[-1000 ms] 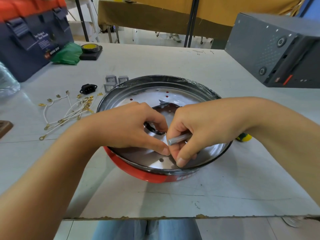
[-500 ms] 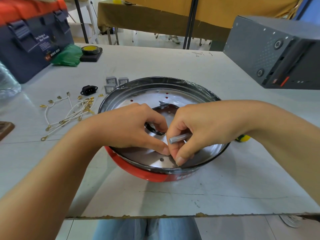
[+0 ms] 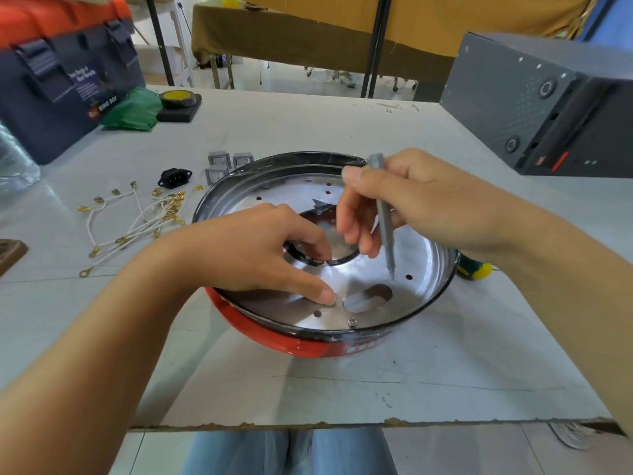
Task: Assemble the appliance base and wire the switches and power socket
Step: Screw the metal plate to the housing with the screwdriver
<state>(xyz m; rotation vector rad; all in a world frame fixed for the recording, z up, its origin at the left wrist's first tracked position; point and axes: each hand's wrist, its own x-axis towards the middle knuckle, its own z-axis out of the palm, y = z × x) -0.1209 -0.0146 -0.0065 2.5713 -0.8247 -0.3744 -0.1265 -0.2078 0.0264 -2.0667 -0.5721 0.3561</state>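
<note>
Red-rimmed appliance base (image 3: 308, 347) sits mid-table (image 3: 342, 389), shiny metal plate (image 3: 411, 269) inside. Left hand (image 3: 253, 255) rests on plate at 9 o'clock, fingers curled into centre hole, thumb pressing plate near 6 o'clock. Right hand (image 3: 404, 204) pinches grey pen-like tool (image 3: 385, 217), tip down toward small hole at 4 o'clock. Switches (image 3: 226, 166), black power socket (image 3: 174, 177), white wires (image 3: 137, 221) lie beside base at 10 o'clock. Screwdriver handle (image 3: 474, 269) peeks out at 3 o'clock.

switches (image 3: 228, 166), socket (image 3: 174, 177), wires (image 3: 137, 221) left of base (image 3: 442, 269) | all on table (image 3: 308, 118)
</note>
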